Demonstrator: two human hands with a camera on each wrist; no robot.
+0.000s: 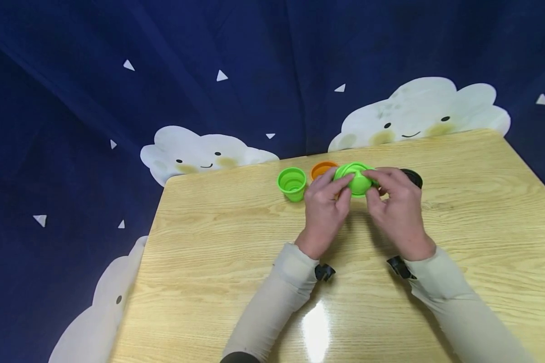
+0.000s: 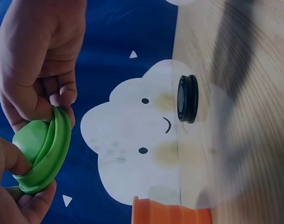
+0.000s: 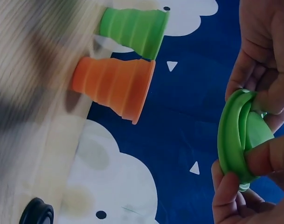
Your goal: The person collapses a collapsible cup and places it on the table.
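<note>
Both hands hold a light-green collapsible cup (image 1: pixel 360 182) above the far part of the table, its wall partly folded into its rim. My left hand (image 1: pixel 324 204) pinches the rim on the left, thumb and fingers around the edge. On the opposite side my right hand (image 1: pixel 397 201) grips the rim and touches the bulging middle. In the left wrist view the folded rings of the cup (image 2: pixel 48 154) are seen from the side. An orange collapsible cup (image 3: pixel 111 86) stands extended just beyond the left hand, partly hidden in the head view.
A second green cup (image 1: pixel 292 182) stands extended left of the orange one. Behind the right hand a black round lid-like piece (image 2: pixel 188 99) sits on the wooden table (image 1: pixel 218 242). A dark blue curtain (image 1: pixel 254 60) with white clouds hangs behind the table's far edge.
</note>
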